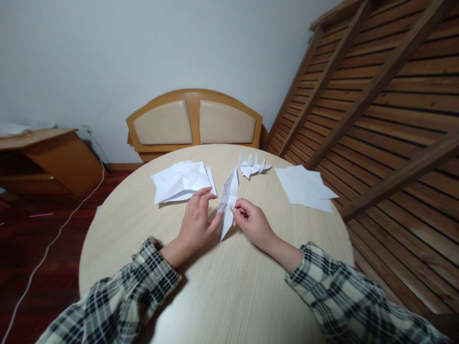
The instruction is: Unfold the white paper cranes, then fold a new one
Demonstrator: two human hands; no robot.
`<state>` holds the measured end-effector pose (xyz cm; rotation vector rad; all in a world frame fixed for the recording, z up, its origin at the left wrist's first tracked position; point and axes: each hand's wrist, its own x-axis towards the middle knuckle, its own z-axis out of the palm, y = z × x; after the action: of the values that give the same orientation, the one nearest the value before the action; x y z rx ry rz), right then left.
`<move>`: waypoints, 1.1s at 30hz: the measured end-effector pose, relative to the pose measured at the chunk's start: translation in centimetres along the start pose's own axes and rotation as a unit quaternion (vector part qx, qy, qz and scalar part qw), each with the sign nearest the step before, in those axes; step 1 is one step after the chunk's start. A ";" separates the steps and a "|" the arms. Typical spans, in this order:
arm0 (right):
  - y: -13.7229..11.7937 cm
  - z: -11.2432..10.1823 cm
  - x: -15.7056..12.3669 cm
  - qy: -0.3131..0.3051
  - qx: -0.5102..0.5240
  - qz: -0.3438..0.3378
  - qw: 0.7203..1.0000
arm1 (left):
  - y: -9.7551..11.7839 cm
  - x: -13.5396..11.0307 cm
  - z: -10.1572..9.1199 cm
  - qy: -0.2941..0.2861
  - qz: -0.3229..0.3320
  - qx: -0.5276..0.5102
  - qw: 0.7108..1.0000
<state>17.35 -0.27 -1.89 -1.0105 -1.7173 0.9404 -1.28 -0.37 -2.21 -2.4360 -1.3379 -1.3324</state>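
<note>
A long, narrow folded white paper [228,203] with pointed ends stands between my hands over the middle of the table. My right hand [253,224] pinches its right edge between thumb and curled fingers. On the other side, my left hand [196,220] has its fingers spread apart, with only the thumb against the paper's left edge. Just beyond the folded paper sit small folded white paper figures [253,167] with upright points; they overlap, so I cannot tell them fully apart.
Creased white paper sheets [182,181] lie in a pile at the left of the round wooden table [222,296]. Flat white sheets [303,186] overlap at the right. A wooden headboard [195,114] stands behind, and a slatted wooden frame [380,105] leans at the right.
</note>
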 end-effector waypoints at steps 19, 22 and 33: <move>0.1 0.1 -0.1 -0.032 0.014 0.020 0.999 | 0.1 1.2 -1.7 -0.068 0.079 0.117 0.988; 0.2 0.1 -0.1 -0.037 0.005 0.017 0.999 | -0.4 1.1 -1.5 -0.081 0.031 0.069 0.994; 1.1 -0.1 0.3 -0.006 0.019 0.020 1.000 | -1.1 0.7 0.3 -0.124 -0.184 -0.245 0.944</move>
<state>17.57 0.45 -2.71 -1.0200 -1.6887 1.0015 -1.72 0.86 -2.26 -2.8543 -1.7764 -1.6564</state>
